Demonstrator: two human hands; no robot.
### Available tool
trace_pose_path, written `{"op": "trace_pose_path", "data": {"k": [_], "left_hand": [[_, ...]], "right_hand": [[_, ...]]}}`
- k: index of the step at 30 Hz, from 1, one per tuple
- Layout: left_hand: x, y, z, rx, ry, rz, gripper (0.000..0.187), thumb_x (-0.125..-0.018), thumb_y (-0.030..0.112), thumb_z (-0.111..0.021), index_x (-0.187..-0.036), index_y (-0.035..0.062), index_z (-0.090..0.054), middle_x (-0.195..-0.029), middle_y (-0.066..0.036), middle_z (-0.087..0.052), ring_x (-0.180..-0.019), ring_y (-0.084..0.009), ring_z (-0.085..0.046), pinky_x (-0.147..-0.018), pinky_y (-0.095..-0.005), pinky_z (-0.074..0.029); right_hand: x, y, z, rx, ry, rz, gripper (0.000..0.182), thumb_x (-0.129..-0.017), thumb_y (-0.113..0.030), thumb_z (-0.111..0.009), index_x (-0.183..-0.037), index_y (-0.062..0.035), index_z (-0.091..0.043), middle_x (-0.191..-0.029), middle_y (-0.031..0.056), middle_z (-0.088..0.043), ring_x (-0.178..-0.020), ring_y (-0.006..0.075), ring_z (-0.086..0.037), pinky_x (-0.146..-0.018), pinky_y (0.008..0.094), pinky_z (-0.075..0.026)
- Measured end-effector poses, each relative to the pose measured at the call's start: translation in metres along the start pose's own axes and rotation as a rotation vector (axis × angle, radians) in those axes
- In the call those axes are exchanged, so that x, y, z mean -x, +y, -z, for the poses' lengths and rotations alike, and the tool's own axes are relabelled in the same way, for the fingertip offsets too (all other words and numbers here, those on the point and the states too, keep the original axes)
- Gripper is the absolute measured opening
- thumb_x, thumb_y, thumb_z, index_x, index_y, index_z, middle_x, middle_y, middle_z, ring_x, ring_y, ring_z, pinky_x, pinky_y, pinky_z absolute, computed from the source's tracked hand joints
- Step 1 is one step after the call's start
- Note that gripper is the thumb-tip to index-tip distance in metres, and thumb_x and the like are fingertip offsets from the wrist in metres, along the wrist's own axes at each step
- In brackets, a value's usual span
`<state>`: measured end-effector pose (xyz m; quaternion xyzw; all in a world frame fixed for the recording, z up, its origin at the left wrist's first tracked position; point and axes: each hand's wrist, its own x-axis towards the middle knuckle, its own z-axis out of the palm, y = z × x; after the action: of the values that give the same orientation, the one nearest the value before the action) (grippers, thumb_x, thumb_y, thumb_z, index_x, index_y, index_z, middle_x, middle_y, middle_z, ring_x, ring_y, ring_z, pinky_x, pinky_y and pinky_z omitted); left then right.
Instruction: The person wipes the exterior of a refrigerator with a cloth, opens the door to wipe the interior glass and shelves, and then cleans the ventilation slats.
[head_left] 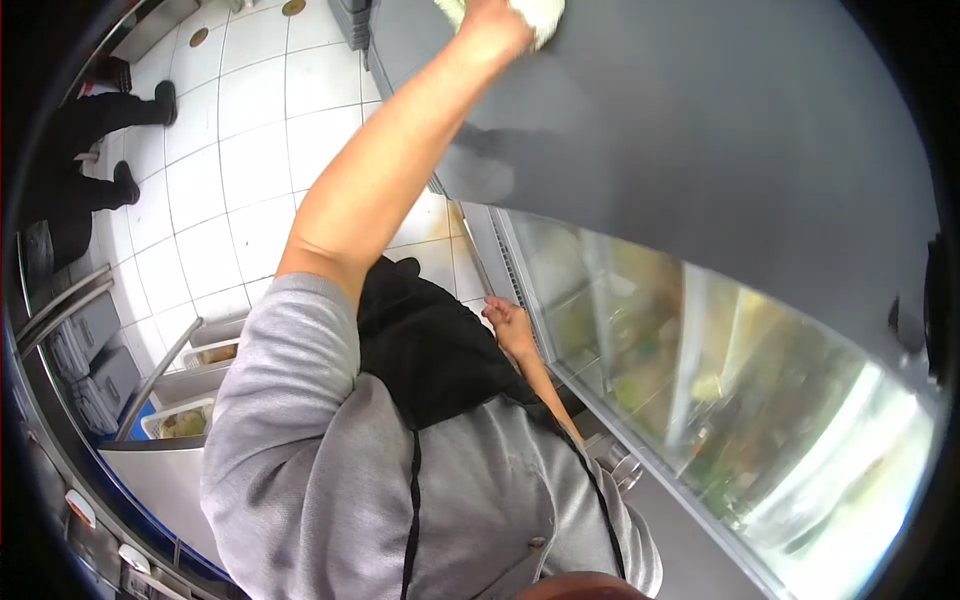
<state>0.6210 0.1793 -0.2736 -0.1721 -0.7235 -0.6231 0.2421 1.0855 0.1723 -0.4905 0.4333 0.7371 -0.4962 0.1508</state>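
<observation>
My left hand (497, 30) is at the top edge, its fingers closed on a pale, yellowish-white cloth (541, 18) that lies against a large grey panel (640, 110). The top edge cuts off part of the cloth. My right hand (511, 326) hangs low beside the black apron (430, 345), close to the frame of a glass-fronted unit (640, 350). Its fingers are loosely bent and slightly apart, with nothing visible in them. Behind the glass, the contents are blurred.
At the upper left stands another person (85, 185) in dark trousers and shoes, on the white tiled floor (250, 140). Open drawers with food containers (182, 424) are at my left, beside metal handles (160, 378) and a steel counter edge.
</observation>
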Motion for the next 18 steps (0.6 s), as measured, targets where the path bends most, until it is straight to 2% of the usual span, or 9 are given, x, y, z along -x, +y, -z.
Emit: {"op": "trace_pose_path", "data": {"k": [1, 4, 8, 9, 11, 13, 14, 16, 18], "left_hand": [[-0.001, 0.006, -0.001, -0.149, 0.007, -0.211, 0.064, -0.096, 0.017, -0.045, -0.156, 0.0104, -0.022, -0.162, -0.015, -0.018, -0.146, -0.0339, -0.023, -0.117, -0.0488, -0.021], [0.126, -0.072, -0.029, 0.203, 0.0, 0.105, 0.055, -0.104, 0.032, -0.038, -0.149, 0.0008, -0.033, -0.154, -0.016, -0.035, -0.142, -0.0318, -0.029, -0.117, -0.0402, -0.021], [0.311, -0.193, -0.071, 0.217, -0.079, 0.829, 0.056, -0.107, 0.031, -0.029, -0.155, 0.0039, -0.021, -0.163, -0.014, -0.013, -0.151, -0.0249, -0.011, -0.122, -0.0351, -0.013], [0.253, -0.105, -0.026, 0.734, 0.104, 1.203, 0.054, -0.106, 0.029, -0.034, -0.154, 0.0045, -0.025, -0.156, -0.009, -0.027, -0.142, -0.0217, -0.028, -0.118, -0.0327, -0.022], [0.232, -0.051, -0.024, 0.828, 0.136, 1.241, 0.049, -0.105, 0.025, -0.038, -0.149, 0.0042, -0.031, -0.143, -0.006, -0.037, -0.13, -0.0172, -0.038, -0.113, -0.0313, -0.028], [0.232, -0.024, -0.068, 0.688, 0.218, 0.725, 0.047, -0.103, 0.025, -0.043, -0.143, 0.0029, -0.034, -0.138, -0.006, -0.038, -0.127, -0.0148, -0.038, -0.112, -0.0292, -0.029], [0.177, 0.067, -0.026, 1.207, 0.404, 0.822, 0.047, -0.102, 0.022, -0.044, -0.144, 0.003, -0.032, -0.144, -0.014, -0.035, -0.138, -0.024, -0.031, -0.117, -0.0389, -0.023], [0.14, 0.126, 0.016, 0.328, 0.006, 0.105, 0.063, -0.097, 0.028, -0.047, -0.153, 0.0095, -0.026, -0.157, -0.027, -0.016, -0.148, -0.0444, -0.008, -0.116, -0.0596, -0.008], [0.125, 0.134, 0.034, 0.31, -0.082, 0.033, 0.067, -0.095, 0.034, -0.049, -0.155, 0.012, -0.027, -0.16, -0.029, -0.007, -0.148, -0.0491, -0.001, -0.114, -0.0652, -0.004]], "right_hand": [[0.001, 0.006, 0.0, -0.003, 0.014, 0.035, 0.031, -0.094, -0.018, -0.063, -0.118, -0.0001, -0.067, -0.097, 0.0159, -0.074, -0.09, 0.0205, -0.07, -0.082, 0.0315, -0.053], [-0.008, 0.022, 0.0, -0.057, 0.033, 0.102, 0.03, -0.094, -0.018, -0.064, -0.117, 0.0003, -0.068, -0.098, 0.0173, -0.074, -0.091, 0.0204, -0.07, -0.082, 0.0322, -0.053], [-0.006, 0.051, -0.007, -0.119, -0.051, 0.075, 0.031, -0.093, -0.018, -0.065, -0.117, 0.0006, -0.068, -0.097, 0.0171, -0.074, -0.089, 0.0196, -0.07, -0.08, 0.0324, -0.053], [-0.011, 0.051, -0.004, -0.087, -0.079, 0.084, 0.031, -0.093, -0.019, -0.065, -0.117, 0.0007, -0.068, -0.097, 0.0169, -0.074, -0.088, 0.0192, -0.07, -0.08, 0.0323, -0.053], [-0.012, 0.038, 0.002, -0.038, -0.063, 0.109, 0.031, -0.093, -0.018, -0.064, -0.118, 0.0008, -0.067, -0.096, 0.0158, -0.074, -0.086, 0.0185, -0.069, -0.079, 0.0322, -0.053], [-0.013, 0.043, 0.001, -0.113, -0.083, 0.117, 0.032, -0.093, -0.018, -0.063, -0.118, 0.001, -0.067, -0.096, 0.0157, -0.074, -0.086, 0.0184, -0.07, -0.079, 0.0324, -0.053], [-0.016, 0.044, 0.002, -0.087, -0.088, 0.093, 0.033, -0.093, -0.019, -0.062, -0.118, 0.0018, -0.067, -0.096, 0.0146, -0.074, -0.087, 0.0186, -0.07, -0.08, 0.0319, -0.053], [-0.024, 0.059, 0.004, -0.02, -0.068, 0.128, 0.034, -0.093, -0.02, -0.062, -0.119, 0.0025, -0.066, -0.094, 0.0137, -0.074, -0.087, 0.0185, -0.07, -0.081, 0.0315, -0.053], [-0.029, 0.061, 0.008, 0.02, -0.066, 0.169, 0.034, -0.093, -0.019, -0.062, -0.119, 0.003, -0.066, -0.092, 0.0114, -0.073, -0.087, 0.0176, -0.069, -0.082, 0.0304, -0.053]]}}
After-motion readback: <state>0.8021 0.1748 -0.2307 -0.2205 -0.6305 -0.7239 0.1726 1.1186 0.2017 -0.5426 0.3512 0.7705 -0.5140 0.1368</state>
